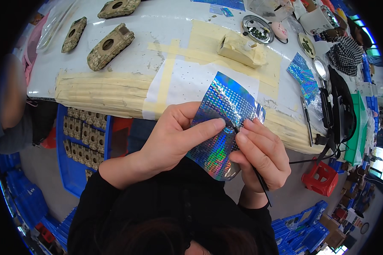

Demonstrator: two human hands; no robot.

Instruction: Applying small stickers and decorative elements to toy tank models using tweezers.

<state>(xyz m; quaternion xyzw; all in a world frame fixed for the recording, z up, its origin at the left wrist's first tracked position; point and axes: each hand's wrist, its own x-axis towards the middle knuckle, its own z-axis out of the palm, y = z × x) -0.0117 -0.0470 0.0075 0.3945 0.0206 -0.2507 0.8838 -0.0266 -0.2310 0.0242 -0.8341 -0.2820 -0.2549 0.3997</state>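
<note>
My left hand [168,136] grips a shiny blue holographic sheet [230,97] from its left side, thumb lying across the front. Rows of small square cuts or stickers cover the sheet, which bends slightly and is held above the table's near edge. In my right hand [266,159] is a thin black pointed tool [261,182], held like a pen. Its tip meets the sheet close to my left thumb; whether it is tweezers or a brush I cannot make out. My right fingertips touch the sheet's right side.
Camouflage model tank hulls [98,58] lie at the far left; several more fill a blue tray [72,176] below. A taped block [236,53] and a round tin [259,41] with green bits stand farther back. A red stool [320,178] is at right, a person's arm [12,93] at left.
</note>
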